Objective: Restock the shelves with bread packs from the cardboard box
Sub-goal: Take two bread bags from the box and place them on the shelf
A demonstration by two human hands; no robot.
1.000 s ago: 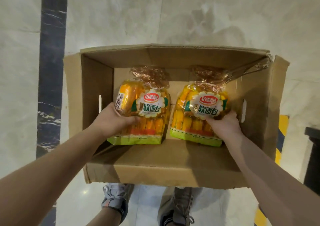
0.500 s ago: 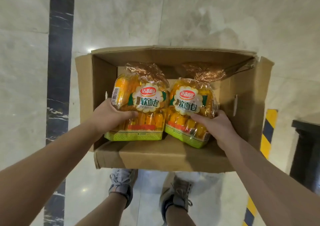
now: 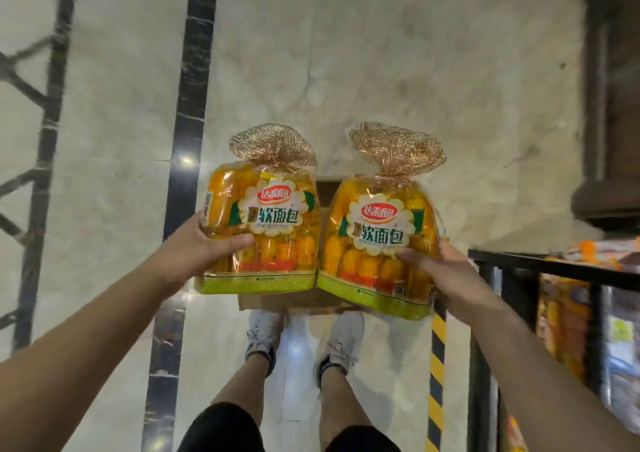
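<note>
Left grip clutching left bread pack, right grip clutching right bread pack, cardboard box below

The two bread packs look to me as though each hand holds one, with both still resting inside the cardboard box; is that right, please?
Not quite: the head view shows the left hand and right hand each holding a bread pack, lifted clear above the cardboard box.
</note>
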